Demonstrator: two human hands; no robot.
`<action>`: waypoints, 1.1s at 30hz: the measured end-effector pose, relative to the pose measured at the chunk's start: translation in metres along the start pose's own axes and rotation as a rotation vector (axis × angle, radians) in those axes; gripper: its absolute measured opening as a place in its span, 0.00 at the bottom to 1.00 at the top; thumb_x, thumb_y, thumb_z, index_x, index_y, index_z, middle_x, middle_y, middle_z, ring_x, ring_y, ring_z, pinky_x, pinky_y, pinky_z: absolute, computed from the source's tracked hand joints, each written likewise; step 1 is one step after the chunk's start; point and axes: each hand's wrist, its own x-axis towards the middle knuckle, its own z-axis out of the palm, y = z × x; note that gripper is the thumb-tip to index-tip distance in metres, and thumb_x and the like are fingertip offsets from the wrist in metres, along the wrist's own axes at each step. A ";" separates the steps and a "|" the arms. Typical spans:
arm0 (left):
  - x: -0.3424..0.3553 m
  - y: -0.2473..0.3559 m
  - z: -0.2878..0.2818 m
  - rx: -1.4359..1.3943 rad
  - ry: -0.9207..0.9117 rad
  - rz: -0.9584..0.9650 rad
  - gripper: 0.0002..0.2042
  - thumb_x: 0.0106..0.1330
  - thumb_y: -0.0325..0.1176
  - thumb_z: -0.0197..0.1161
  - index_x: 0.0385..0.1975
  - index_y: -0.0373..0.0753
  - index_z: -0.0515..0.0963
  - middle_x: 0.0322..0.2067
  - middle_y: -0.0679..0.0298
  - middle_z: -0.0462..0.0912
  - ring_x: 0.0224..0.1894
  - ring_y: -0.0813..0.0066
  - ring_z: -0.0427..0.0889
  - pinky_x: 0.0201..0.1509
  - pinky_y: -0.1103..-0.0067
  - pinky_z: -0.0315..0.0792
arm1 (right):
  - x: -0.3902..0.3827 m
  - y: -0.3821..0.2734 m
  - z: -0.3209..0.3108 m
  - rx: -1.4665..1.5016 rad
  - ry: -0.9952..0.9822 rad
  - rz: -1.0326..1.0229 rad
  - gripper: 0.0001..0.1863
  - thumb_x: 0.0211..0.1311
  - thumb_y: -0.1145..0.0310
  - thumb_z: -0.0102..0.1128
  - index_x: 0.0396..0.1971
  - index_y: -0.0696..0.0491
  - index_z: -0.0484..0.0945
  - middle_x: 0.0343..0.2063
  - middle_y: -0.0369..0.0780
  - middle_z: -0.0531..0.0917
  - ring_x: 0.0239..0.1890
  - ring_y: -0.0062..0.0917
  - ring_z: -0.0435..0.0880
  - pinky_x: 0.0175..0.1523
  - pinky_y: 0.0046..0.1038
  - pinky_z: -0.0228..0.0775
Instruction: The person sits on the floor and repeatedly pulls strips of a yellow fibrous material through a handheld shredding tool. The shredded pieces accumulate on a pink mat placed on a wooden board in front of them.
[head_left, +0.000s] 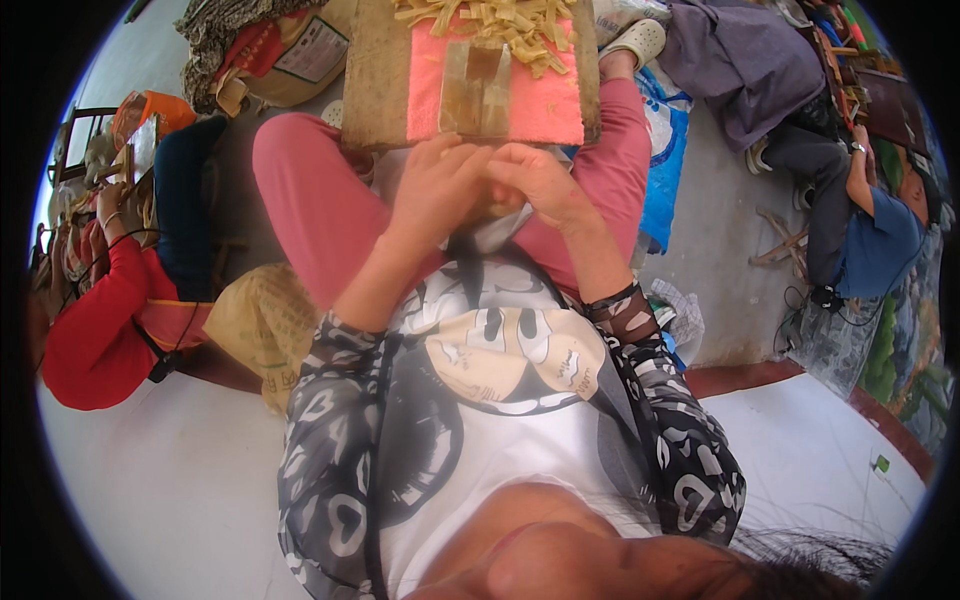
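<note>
Head view, wearer seated, knees in pink trousers (310,200) spread to 10 and 2 o'clock

Left hand (440,190) and right hand (540,185) are seen pressed together over the lap, just above centre, at the near edge of a wooden board (375,80). The fingers of both hands are curled inward and touching each other; something small and pale (503,205) is glimpsed between them, but what it is cannot be told, nor whether it is truly gripped.

The board is laid across the knees at 12 o'clock. On it a pink pad (545,105) is spread, with a flat brownish block (478,90) set on the pad just beyond the fingertips. A heap of pale yellow strips (500,25) is piled at the far end of the pad (partly cut by the picture's upper rim).

Surroundings: a person in a red sleeve (95,330) is seated at 9 o'clock, handling similar strips. Another person in a blue shirt (880,245) is seated at 3 o'clock on the floor. A yellowish woven sack (260,320) is noted beside the wearer's left thigh, and a blue bag (665,170) beside the right knee
</note>
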 end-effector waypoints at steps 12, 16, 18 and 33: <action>-0.010 -0.012 0.004 -0.722 -0.250 -0.665 0.14 0.59 0.21 0.52 0.45 0.35 0.76 0.35 0.64 0.81 0.35 0.83 0.77 0.41 0.85 0.70 | -0.034 -0.033 0.024 0.176 -0.162 -0.053 0.15 0.60 0.75 0.55 0.46 0.58 0.69 0.31 0.39 0.80 0.21 0.12 0.74 0.24 0.14 0.67; -0.005 -0.010 -0.009 -0.868 -0.286 -0.557 0.13 0.61 0.23 0.55 0.46 0.33 0.75 0.35 0.67 0.79 0.37 0.85 0.74 0.42 0.85 0.70 | -0.025 -0.028 0.009 0.174 -0.026 -0.024 0.14 0.60 0.76 0.54 0.46 0.59 0.69 0.30 0.39 0.81 0.19 0.10 0.73 0.21 0.11 0.65; -0.008 -0.013 -0.008 -0.926 -0.336 -0.531 0.12 0.62 0.24 0.56 0.46 0.33 0.75 0.35 0.68 0.79 0.37 0.85 0.74 0.42 0.86 0.70 | -0.025 -0.030 0.003 0.245 -0.012 -0.017 0.12 0.60 0.76 0.53 0.44 0.59 0.70 0.30 0.40 0.81 0.18 0.10 0.73 0.19 0.10 0.64; -0.004 -0.004 0.012 -0.376 -0.058 -0.567 0.04 0.57 0.28 0.55 0.31 0.37 0.74 0.16 0.61 0.73 0.16 0.70 0.72 0.21 0.77 0.65 | -0.018 -0.025 0.007 0.242 -0.022 0.000 0.09 0.62 0.75 0.50 0.42 0.58 0.72 0.29 0.38 0.80 0.19 0.10 0.73 0.18 0.09 0.62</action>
